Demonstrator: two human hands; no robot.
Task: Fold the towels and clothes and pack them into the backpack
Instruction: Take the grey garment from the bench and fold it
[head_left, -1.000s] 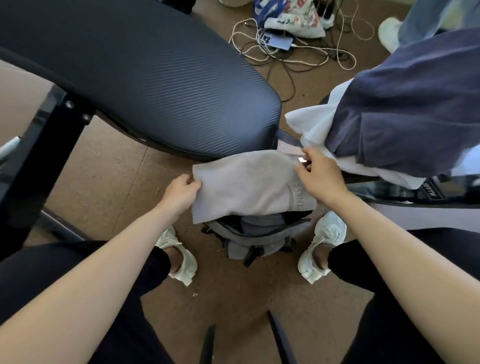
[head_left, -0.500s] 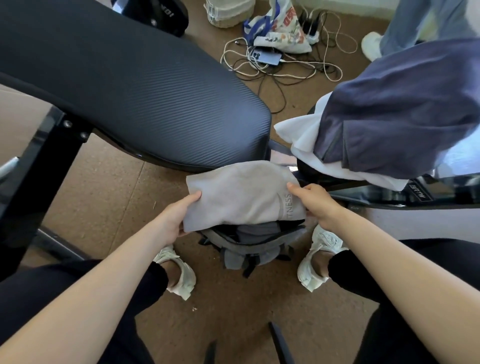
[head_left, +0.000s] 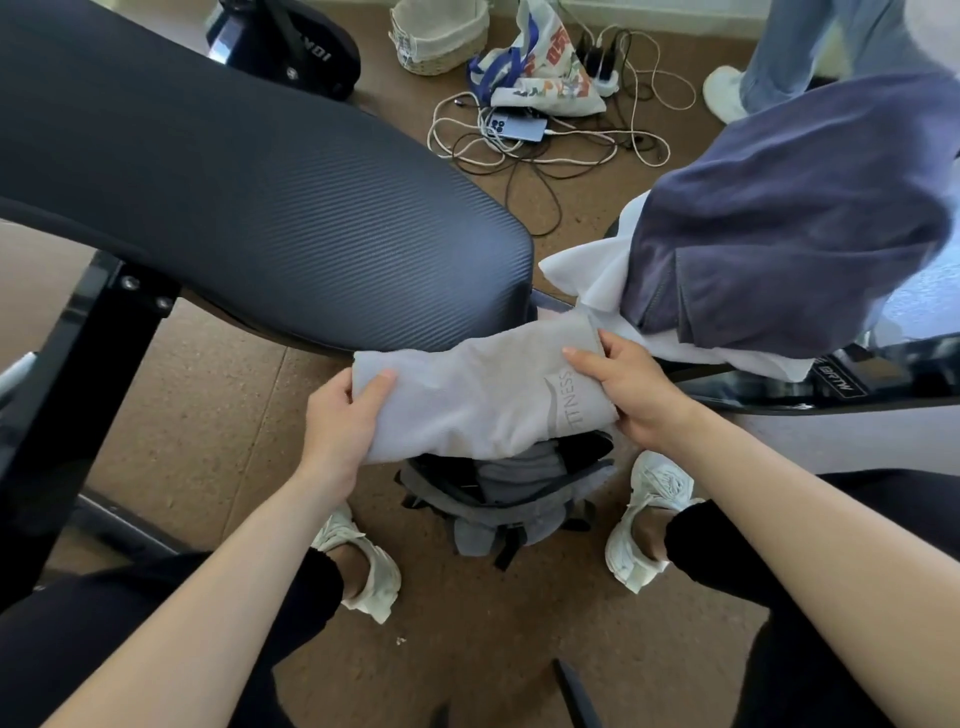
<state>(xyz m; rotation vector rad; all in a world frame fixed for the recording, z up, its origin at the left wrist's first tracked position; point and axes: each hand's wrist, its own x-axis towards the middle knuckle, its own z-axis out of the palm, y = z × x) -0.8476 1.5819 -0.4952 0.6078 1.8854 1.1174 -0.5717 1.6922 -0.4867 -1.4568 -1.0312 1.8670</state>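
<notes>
A folded light grey towel (head_left: 478, 395) with pale lettering hangs just above the open grey backpack (head_left: 498, 514), which stands on the floor between my feet. My left hand (head_left: 345, 415) grips the towel's left end, thumb on top. My right hand (head_left: 628, 389) grips its right end beside the lettering. Folded grey cloth (head_left: 514, 470) shows inside the backpack's mouth. A navy garment (head_left: 795, 218) lies over a white cloth (head_left: 597, 280) on the bench at the right.
A black padded bench (head_left: 249, 197) fills the upper left, its metal frame (head_left: 67, 395) at the left. Cables, a phone (head_left: 519, 127), a printed bag (head_left: 545, 78) and a woven basket (head_left: 441, 36) lie on the floor beyond. Another person's leg (head_left: 810, 47) stands at the top right.
Both hands have closed their grip on the towel's ends. The towel has stretched wider over the backpack's opening. The head camera has tilted up, showing more floor beyond.
</notes>
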